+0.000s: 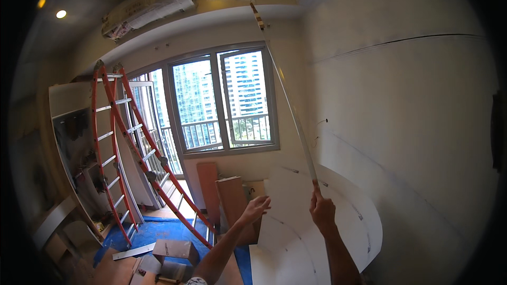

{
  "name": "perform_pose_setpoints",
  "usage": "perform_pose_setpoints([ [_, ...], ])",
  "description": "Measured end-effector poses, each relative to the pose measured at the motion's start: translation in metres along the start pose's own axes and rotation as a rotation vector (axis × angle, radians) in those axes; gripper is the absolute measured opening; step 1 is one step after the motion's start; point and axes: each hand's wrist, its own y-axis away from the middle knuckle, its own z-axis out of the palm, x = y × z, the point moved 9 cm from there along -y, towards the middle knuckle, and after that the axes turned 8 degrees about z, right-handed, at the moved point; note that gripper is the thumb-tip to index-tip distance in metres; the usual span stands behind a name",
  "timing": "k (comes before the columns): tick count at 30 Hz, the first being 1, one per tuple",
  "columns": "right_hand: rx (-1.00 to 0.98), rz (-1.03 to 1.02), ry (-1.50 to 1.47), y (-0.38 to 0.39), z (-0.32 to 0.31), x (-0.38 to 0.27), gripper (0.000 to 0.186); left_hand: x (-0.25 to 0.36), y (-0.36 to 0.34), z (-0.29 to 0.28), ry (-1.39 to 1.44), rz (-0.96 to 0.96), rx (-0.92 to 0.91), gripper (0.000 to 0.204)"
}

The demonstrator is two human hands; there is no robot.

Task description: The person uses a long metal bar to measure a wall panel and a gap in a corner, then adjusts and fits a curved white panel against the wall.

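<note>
My right hand (322, 210) is closed around the lower end of a long, thin, pale pole (288, 95). The pole slants up and leftward past the window's right side. Its far end is brown and banded and reaches the ledge below the ceiling; I cannot tell what that tip is. My left hand (257, 210) is raised in mid-view, fingers stretched and slightly bent, with nothing in it. Behind both hands a large white board (338, 221) with dark marks leans by the right wall.
A red ladder (138, 126) stands open at left on a blue sheet (153, 227). Brown boards (231, 195) lean under the window (222, 100). A small box (177, 249) sits low in front. A wrapped air conditioner (150, 6) hangs high. A thin dark line (401, 40) crosses the right wall.
</note>
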Motion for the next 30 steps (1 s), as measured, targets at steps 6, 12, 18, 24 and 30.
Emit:
perform_pose_setpoints([
  [6, 0.038, -0.004, -0.227, 0.069, 0.011, 0.002, 0.050, 0.143, -0.121, 0.088, 0.374, 0.178, -0.006, 0.085],
  [12, 0.065, 0.005, -0.269, 0.088, 0.005, 0.023, 0.048, 0.149, -0.110, 0.131, 0.350, 0.200, 0.008, 0.085],
  [18, 0.013, 0.023, -0.255, 0.035, -0.010, 0.016, 0.049, 0.152, -0.115, 0.111, 0.240, 0.167, -0.070, 0.082],
  [24, -0.064, 0.111, -0.108, -0.102, -0.040, -0.005, 0.047, 0.070, -0.028, 0.061, -0.021, 0.068, 0.044, 0.078],
  [30, 0.114, 0.004, -0.022, -0.268, -0.088, -0.061, 0.045, 0.023, 0.003, 0.020, -0.034, -0.065, 0.179, 0.074],
])
